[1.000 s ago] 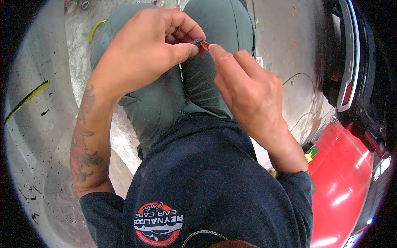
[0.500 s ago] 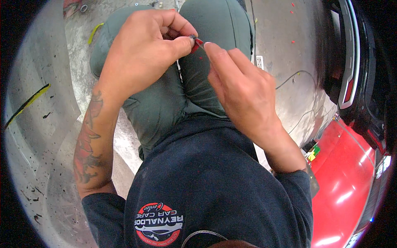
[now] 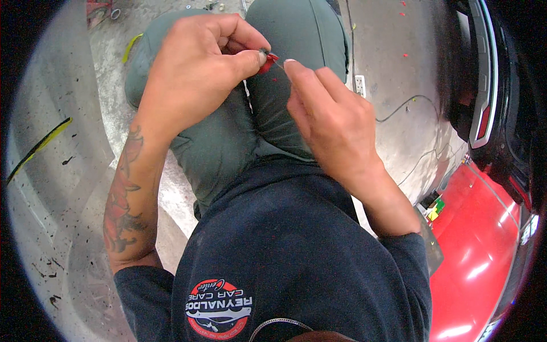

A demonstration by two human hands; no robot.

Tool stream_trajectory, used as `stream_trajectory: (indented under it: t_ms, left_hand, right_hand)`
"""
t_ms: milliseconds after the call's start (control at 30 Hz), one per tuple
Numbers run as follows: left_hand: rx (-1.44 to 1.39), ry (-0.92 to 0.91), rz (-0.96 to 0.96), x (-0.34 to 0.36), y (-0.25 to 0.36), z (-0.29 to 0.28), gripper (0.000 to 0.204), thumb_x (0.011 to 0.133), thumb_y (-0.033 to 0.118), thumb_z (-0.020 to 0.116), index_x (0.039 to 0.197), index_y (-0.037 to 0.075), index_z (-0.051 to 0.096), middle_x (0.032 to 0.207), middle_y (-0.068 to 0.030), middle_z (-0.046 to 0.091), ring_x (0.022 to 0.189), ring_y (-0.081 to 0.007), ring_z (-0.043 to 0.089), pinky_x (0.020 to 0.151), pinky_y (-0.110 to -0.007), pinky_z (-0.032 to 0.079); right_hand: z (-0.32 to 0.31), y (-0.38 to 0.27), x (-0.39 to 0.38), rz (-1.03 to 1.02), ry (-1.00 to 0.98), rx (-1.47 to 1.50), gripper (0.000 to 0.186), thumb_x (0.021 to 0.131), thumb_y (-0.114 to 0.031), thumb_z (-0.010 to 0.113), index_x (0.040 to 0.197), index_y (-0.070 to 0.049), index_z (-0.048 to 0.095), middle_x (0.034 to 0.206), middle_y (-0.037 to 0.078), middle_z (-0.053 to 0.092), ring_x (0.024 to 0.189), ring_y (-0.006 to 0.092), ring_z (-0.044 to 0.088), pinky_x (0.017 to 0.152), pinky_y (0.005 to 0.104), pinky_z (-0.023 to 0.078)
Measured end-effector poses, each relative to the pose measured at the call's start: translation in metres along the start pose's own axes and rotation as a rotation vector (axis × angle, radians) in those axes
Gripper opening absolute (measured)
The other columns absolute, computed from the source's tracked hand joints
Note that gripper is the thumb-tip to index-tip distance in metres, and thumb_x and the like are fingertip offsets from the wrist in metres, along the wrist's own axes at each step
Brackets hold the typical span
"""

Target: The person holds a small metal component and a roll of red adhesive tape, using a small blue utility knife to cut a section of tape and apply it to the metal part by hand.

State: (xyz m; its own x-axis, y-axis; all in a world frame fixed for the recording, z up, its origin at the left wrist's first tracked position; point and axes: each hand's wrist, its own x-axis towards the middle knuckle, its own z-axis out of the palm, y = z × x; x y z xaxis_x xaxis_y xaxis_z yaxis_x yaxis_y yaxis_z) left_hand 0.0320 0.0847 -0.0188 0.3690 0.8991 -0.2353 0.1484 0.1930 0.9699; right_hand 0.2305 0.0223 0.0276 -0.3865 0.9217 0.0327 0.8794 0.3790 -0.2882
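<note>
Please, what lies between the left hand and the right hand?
In the head view: a small red piece pinched by the left hand, and a thin tool reaching toward it from the right hand. Green trousers show beneath.

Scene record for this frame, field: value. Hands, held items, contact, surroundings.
left hand: left hand, pinching a small red-and-dark piece
right hand: right hand, gripping a slim implement, mostly hidden
contact: implement's tip at the piece; too small to tell whether touching
below hands: grey-green trousers
person's left: yellow-and-black strip
person's right: white power strip, glossy red panel, black vehicle part
</note>
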Motion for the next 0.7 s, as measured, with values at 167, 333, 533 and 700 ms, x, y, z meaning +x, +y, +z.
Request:
stream_trajectory:
  t_ms: [167,333,533,700]
  left_hand:
    - [-0.082,-0.021,-0.049,-0.002,0.006,-0.005,0.019,0.087,0.008,0.069,0.100,-0.005,0.073,0.087,-0.0061,0.074,0.076,-0.0105,0.068,0.069,-0.024,0.053]
    - [-0.090,-0.026,-0.050,0.001,0.006,-0.002,0.018,0.088,0.008,0.068,0.100,-0.004,0.073,0.087,-0.0056,0.073,0.077,-0.0098,0.066,0.069,-0.025,0.053]
    - [-0.057,-0.056,-0.052,0.000,0.004,-0.003,0.017,0.090,0.009,0.068,0.102,-0.003,0.071,0.089,-0.0052,0.072,0.079,-0.0099,0.067,0.072,-0.025,0.053]
    - [-0.058,-0.046,-0.056,0.000,0.004,-0.003,0.018,0.090,0.009,0.068,0.102,-0.004,0.072,0.089,-0.0057,0.073,0.079,-0.0100,0.067,0.072,-0.025,0.053]
  right_hand:
    - [-0.005,0.005,-0.003,-0.004,0.039,-0.015,0.032,0.085,-0.008,0.069,0.117,-0.007,0.065,0.081,0.008,0.058,0.060,0.0275,0.065,0.052,0.0391,0.052]
    - [-0.007,-0.001,-0.001,-0.038,0.091,0.057,0.037,0.082,0.000,0.075,0.118,-0.008,0.069,0.080,0.008,0.059,0.064,0.0256,0.064,0.055,0.0368,0.052]
    - [-0.003,0.001,0.006,-0.070,0.068,0.025,0.039,0.082,-0.002,0.075,0.119,-0.009,0.068,0.080,0.008,0.057,0.063,0.0262,0.063,0.054,0.0372,0.051]
    - [-0.003,0.001,0.007,-0.069,0.047,-0.006,0.040,0.081,-0.003,0.076,0.120,-0.009,0.068,0.079,0.008,0.055,0.062,0.0262,0.062,0.054,0.0374,0.051]
